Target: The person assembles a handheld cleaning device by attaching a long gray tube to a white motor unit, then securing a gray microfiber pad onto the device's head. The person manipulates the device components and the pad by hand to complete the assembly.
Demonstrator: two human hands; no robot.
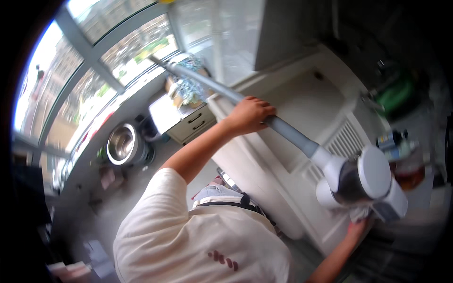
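Over the white sink (302, 99), both hands grip a stick vacuum (363, 181): left (249, 114) around its tube, right (357, 229) beneath its body.

I'm on a home's glazed balcony laundry corner: washing machine (123, 145) under big windows (89, 80), white sink (302, 101), drawer cabinet (188, 121).

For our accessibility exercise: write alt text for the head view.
A person holds a stick vacuum aloft, left hand gripping its grey tube, right hand under the motor body. Below are a white sink and windows.
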